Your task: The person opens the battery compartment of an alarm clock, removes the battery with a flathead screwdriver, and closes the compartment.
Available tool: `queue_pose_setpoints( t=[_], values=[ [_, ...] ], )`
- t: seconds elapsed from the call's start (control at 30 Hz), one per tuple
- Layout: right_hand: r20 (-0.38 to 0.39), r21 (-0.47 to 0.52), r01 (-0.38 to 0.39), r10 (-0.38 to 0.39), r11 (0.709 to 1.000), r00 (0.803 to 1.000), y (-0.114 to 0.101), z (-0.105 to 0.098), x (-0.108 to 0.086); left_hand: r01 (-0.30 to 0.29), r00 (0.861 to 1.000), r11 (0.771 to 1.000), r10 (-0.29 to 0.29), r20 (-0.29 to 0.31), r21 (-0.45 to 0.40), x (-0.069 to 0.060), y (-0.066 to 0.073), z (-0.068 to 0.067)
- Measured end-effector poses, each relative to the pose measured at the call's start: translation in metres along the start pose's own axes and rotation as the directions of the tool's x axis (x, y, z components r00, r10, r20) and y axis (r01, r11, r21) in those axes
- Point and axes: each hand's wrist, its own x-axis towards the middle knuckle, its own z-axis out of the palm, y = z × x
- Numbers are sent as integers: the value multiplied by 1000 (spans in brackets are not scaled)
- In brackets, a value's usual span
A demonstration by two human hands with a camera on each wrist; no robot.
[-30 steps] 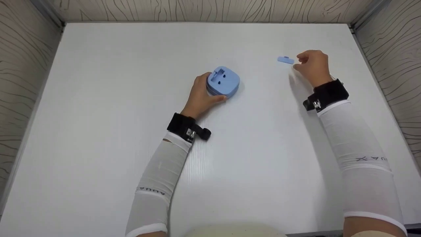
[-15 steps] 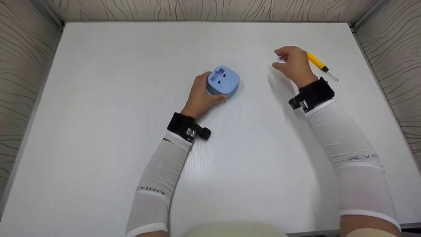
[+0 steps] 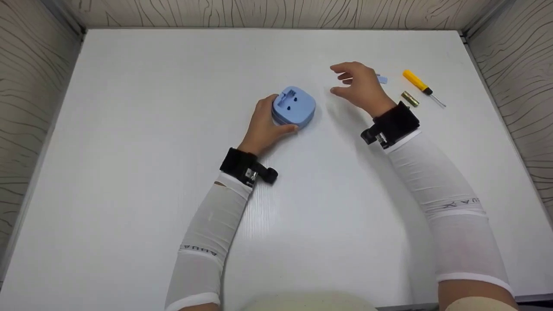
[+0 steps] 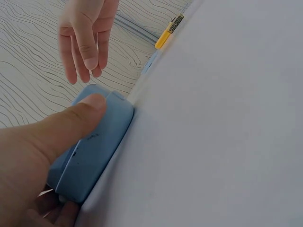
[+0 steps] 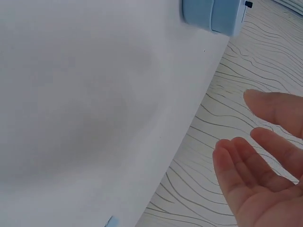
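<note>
Light-blue rounded-square plastic case (image 3: 298, 110): sits on the white worktop (image 3: 151, 108), in the grip of the left hand (image 3: 262, 127). Left thumb lies along the case's near side, left fingers round its left side; the spread between them is filled by the case. Upper face shows an uncovered recess and two dark round holes. The case lies to the left of the right hand (image 3: 363, 88), near its fingertips but apart from them. Right thumb and fingers are parted with a clear gap, gently bent, holding nothing.

Count: one case; one small light-blue plastic strip (image 3: 382, 79), partly hidden behind the right hand; one yellow-handled screwdriver (image 3: 414, 80) with a black collar and metal shaft, right of the strip; gold-green short cylinder (image 3: 410, 99) between screwdriver and right wrist, single or a pair side by side, too small to tell. Two black wristbands (image 3: 239, 163), two white sleeves (image 3: 211, 224), one of each per arm.

Pose: left forearm slants up and rightward to the case; right forearm slants up and leftward, hand raised above the worktop, shadow beneath.
</note>
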Motion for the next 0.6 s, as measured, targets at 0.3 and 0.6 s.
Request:
queue_pose_setpoints(
  t=[0.3, 0.6],
  values=[
    [109, -32, 63, -59, 998, 992, -14, 14, 5, 9, 1000, 1000, -9, -5, -3, 0, 0, 1],
    [245, 29, 111, -115, 993, 963, -19, 22, 7, 19, 1000, 999, -19, 2, 33, 1, 2, 2]
  ],
)
